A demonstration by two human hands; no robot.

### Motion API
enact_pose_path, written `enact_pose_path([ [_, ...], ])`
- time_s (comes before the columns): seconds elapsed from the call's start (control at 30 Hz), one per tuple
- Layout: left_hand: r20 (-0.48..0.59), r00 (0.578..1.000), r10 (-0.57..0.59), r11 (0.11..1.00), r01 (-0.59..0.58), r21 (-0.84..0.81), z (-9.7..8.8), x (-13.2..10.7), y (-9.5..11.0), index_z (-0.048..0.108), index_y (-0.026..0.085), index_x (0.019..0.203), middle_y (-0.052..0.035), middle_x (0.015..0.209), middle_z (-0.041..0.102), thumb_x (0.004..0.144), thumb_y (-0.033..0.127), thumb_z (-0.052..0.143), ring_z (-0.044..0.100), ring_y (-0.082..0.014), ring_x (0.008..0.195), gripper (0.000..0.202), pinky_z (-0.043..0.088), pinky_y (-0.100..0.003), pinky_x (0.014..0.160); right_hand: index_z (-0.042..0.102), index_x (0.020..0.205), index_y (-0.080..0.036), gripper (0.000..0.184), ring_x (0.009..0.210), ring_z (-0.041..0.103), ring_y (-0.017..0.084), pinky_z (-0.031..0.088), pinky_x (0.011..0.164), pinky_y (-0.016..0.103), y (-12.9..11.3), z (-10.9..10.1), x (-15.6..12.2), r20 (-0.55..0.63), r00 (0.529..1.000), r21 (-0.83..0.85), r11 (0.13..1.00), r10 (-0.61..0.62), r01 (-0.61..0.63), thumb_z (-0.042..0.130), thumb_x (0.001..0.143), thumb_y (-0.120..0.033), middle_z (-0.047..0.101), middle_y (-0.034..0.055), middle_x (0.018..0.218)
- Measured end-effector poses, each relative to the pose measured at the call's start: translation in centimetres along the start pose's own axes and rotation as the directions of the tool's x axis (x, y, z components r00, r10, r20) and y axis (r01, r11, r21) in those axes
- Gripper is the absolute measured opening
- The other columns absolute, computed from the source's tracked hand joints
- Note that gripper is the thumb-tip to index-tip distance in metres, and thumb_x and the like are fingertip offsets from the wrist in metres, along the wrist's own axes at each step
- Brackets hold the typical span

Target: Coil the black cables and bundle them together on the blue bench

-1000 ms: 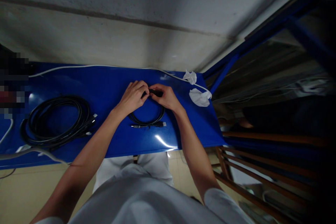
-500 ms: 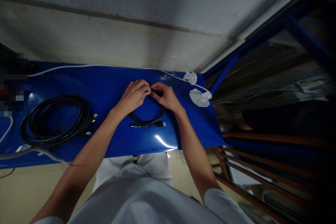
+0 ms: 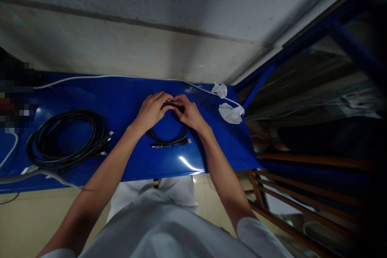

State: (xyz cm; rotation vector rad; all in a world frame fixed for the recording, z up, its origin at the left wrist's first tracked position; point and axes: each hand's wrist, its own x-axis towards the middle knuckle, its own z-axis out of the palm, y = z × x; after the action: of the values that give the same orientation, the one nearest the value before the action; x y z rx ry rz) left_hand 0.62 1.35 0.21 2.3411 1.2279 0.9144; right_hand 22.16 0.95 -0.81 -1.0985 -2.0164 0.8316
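A black cable (image 3: 169,143) lies coiled in a ring on the blue table, its two plugs at the near side of the loop. Both hands meet at the ring's far side. My left hand (image 3: 154,109) is closed with thumb and fingers round the far part of the cable. My right hand (image 3: 189,111) pinches the same stretch from the right, its fingertips almost touching those of the left. Fingers hide part of the cable between them.
A larger coil of black cables (image 3: 65,161) with several plugs rests at the left. White crumpled pieces (image 3: 230,113) lie at the right end of the blue table (image 3: 133,165). A white cord (image 3: 105,76) runs along the wall. Blue framing (image 3: 263,80) and a wooden rack (image 3: 302,193) stand at the right.
The hands have shifted slightly, and more of the black cable shows between the fingers of both. The coiled ring has moved hardly at all.
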Motion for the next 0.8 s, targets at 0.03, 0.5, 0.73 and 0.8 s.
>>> enact_pose_path([
  [0.03,0.005,1.000,-0.010,0.999,0.011,-0.036,0.0,0.0,-0.1,0.071,0.025,0.124,-0.0081,0.121,0.077,0.104,0.031,0.071,0.072,-0.0260,0.113,0.021,0.054,-0.041,0.100,0.055,0.131,-0.024,0.028,0.121,0.077,0.030,0.058,0.103,0.042,0.0,0.1,0.0,0.003,1.000,-0.013,1.000,-0.011,0.011,0.063,0.104,-0.028,0.080,0.0126,0.128],
  [0.5,0.065,0.998,-0.005,0.975,0.019,-0.221,1.0,0.1,-1.6,0.084,0.027,0.111,-0.0065,0.118,0.082,0.104,0.025,0.067,0.076,-0.0243,0.112,0.019,0.057,-0.044,0.107,0.068,0.145,-0.030,0.052,0.145,0.058,0.037,0.044,0.123,0.062,-5.7,-3.1,-5.4,0.139,0.988,-0.247,0.964,-0.069,0.102,0.082,0.097,-0.044,0.065,0.0132,0.153],
  [0.73,0.079,0.997,-0.011,0.977,0.028,-0.211,1.1,0.0,-1.8,0.083,0.026,0.114,-0.0076,0.121,0.082,0.102,0.027,0.070,0.076,-0.0250,0.114,0.017,0.057,-0.045,0.107,0.078,0.132,-0.031,0.030,0.119,0.072,0.028,0.053,0.110,0.051,-6.5,-0.8,-11.2,0.231,0.967,-0.209,0.965,-0.109,0.159,0.076,0.103,-0.034,0.078,0.0095,0.124],
  [0.8,0.093,0.995,-0.025,0.969,0.047,-0.241,1.0,0.0,-1.6,0.083,0.026,0.112,-0.0076,0.119,0.083,0.101,0.028,0.072,0.077,-0.0252,0.113,0.016,0.058,-0.044,0.106,0.079,0.130,-0.030,0.026,0.112,0.073,0.026,0.055,0.105,0.049,-6.1,0.1,-11.8,0.183,0.973,-0.229,0.956,-0.143,0.183,0.071,0.106,-0.030,0.078,0.0088,0.119],
])
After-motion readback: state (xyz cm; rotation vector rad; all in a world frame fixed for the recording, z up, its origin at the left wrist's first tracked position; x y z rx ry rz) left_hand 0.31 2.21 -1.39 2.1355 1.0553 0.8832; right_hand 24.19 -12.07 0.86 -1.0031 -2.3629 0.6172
